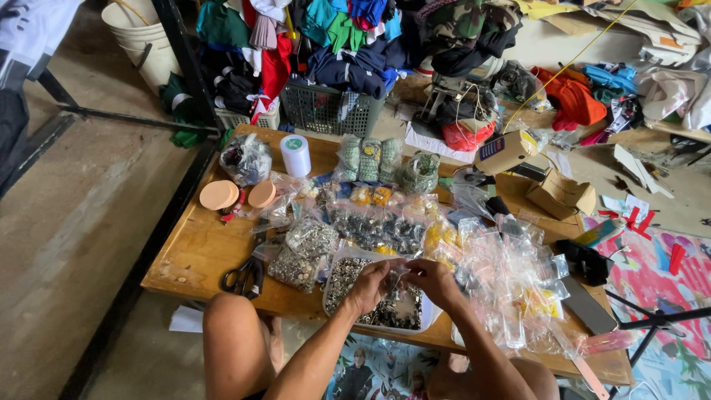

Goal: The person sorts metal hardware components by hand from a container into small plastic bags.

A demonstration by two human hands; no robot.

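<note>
Cluttered wooden table (196, 252), concrete floor (81, 215)

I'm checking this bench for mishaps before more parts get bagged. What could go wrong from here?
1. The tray of small metal parts sits at the table's near edge, under both hands; a nudge from the left hand or right hand might tip it off.
2. The scissors lie close to that edge, above the knee, and may slide off.
3. The loose pile of clear bags crowds the right hand and could be swept to the floor.
</note>
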